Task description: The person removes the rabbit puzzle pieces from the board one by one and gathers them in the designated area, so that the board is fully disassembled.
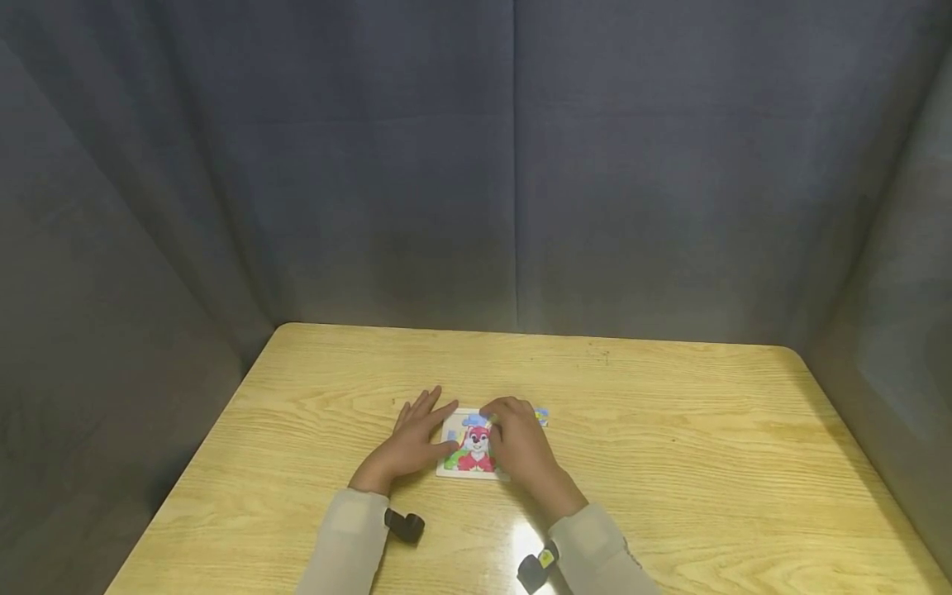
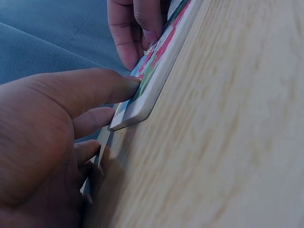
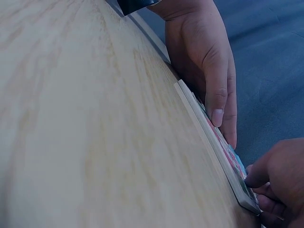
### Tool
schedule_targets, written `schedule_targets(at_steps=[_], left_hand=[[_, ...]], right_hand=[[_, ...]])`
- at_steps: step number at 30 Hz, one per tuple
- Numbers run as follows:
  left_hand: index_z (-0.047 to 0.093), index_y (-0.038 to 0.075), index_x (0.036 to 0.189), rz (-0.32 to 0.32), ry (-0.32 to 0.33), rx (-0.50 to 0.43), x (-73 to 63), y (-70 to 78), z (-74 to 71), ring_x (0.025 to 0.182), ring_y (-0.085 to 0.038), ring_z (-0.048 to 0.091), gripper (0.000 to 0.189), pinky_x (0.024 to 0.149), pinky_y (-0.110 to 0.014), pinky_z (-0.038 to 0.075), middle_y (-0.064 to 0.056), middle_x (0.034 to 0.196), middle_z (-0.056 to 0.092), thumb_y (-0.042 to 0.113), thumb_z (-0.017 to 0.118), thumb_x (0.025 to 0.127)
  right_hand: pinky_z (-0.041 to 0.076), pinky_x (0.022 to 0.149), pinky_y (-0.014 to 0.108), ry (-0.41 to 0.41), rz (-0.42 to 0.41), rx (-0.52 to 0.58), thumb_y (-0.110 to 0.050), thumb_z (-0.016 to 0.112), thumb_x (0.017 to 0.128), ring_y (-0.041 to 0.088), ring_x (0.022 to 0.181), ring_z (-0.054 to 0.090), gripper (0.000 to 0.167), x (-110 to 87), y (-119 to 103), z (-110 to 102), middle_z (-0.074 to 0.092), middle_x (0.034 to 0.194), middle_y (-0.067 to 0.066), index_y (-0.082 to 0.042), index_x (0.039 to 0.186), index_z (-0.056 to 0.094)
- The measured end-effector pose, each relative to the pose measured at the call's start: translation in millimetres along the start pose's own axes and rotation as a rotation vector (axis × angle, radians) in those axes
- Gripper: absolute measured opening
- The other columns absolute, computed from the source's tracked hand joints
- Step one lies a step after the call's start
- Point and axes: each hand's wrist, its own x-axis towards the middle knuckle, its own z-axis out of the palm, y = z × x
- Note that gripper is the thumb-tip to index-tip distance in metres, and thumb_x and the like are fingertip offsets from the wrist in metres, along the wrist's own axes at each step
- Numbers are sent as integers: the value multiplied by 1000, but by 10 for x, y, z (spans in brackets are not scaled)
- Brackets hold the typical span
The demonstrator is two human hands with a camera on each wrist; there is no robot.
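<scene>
A small jigsaw puzzle [image 1: 476,459] lies in a shallow white tray on the table, showing a red-and-white cartoon dog. Bare pale tray shows at its upper left. The left hand [image 1: 407,446] spreads over the tray's left side with straight fingers; its thumb [image 2: 118,85] presses on the picture and the index fingertip touches the tray's edge. Over the upper right of the picture, the right hand [image 1: 524,446] bends its fingers and pinches a puzzle piece [image 1: 493,419], mostly hidden by the fingers. Beyond its knuckles lies a blue-and-yellow piece [image 1: 542,416].
The wood-grain table [image 1: 706,463] extends on both sides of the tray. Dark grey curtains [image 1: 387,182] hang behind it and at the sides. Each wrist wears a black camera [image 1: 405,526] strapped over a light sleeve [image 1: 345,541].
</scene>
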Motion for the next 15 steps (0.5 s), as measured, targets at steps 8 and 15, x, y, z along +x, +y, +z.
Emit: schedule_targets(at_steps=[8,15], left_hand=[[40,12,150,-10,4,6,2,11,5,148,-33,0,67,116,-52,-8,-15,161,11,33,66,92],[40,12,149,-17,9,4,10,22,7,148,-33,0,67,116,-52,-8,-15,162,11,33,66,92]], right_hand=[[49,95,42,1,25,4,-2,56,89,27,113,52,28,-12,18,23,61,124,8,-7,114,67],[50,93,40,10,25,20,-2,57,89,25,113,51,28,-13,21,18,60,125,6,-9,114,66]])
